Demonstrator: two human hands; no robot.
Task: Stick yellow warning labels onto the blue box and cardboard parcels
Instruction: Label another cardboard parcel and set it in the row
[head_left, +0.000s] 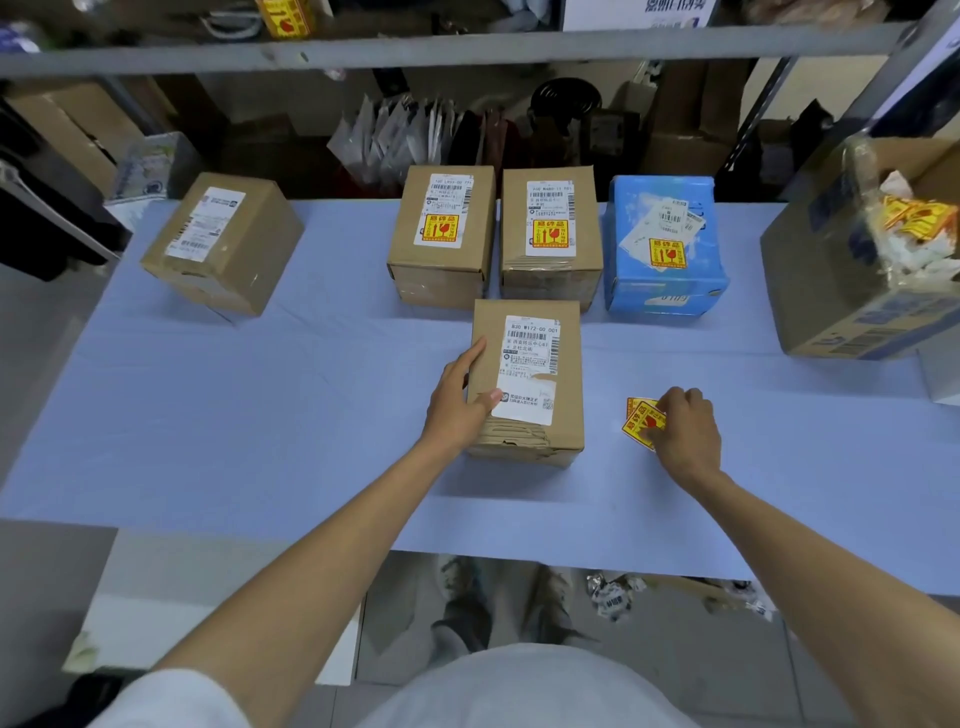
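A cardboard parcel (535, 436) with a white shipping label stands in the middle of the table, bearing no yellow label. My left hand (460, 405) grips its left side, thumb on the top face. To the right, my right hand (683, 431) pinches yellow warning labels (640, 420) lying on the table. Behind stand two cardboard parcels (441, 270) (550, 280) and the blue box (665, 286), each carrying a yellow label on top. Another cardboard parcel (228, 270) at the far left shows only a white label.
The table (260, 415) is covered in light blue. A big open carton (852, 291) at the right edge holds yellow labels and white scraps. Shelving with bags and boxes runs behind the table. Crumpled paper lies on the floor below the front edge.
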